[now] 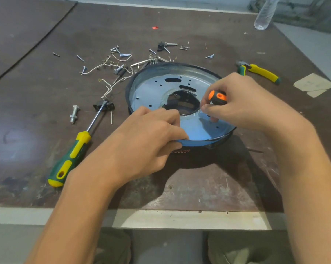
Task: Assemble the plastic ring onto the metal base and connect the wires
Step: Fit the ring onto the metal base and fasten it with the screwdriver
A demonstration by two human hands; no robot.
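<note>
— Left hand point(147, 138)?
— Curled over the near rim of the base point(155, 88): fingers on top, reaching toward the centre hole, thumb at the edge.
— Right hand point(246, 100)?
— Closed round a small driver point(217, 97), with the orange-and-black handle pinched between fingers and thumb, above the right half of the base.
— Underneath?
— Dark brown table point(199, 187), scuffed, with a pale strip along the near edge. Grey floor beyond on the right, knees below.
— On it, big to small?
— Clear bottle point(265, 14) at the far right corner. Green-and-yellow screwdriver point(73, 153) to the near left of the base. Pliers point(262, 72) at the right, same colours. Paper scrap point(313, 84) just past them. Bolt point(74, 113) beside the screwdriver's shaft. White wires point(107, 88) and loose screws point(120, 52) strewn behind and left of the base.
— Base itself?
— Mid-table, under both hands. Round, so no long axis; hollow side up, shiny, pierced with slots and holes. Black ring point(218, 142) showing beneath the near right edge; seated or loose, cannot tell.
— Driver?
— Nearly upright, handle up, shaft down toward the base, tip hidden behind fingers.
— Screwdriver?
— Flat, handle near-left, tip far-right at a black block point(103, 105).
</note>
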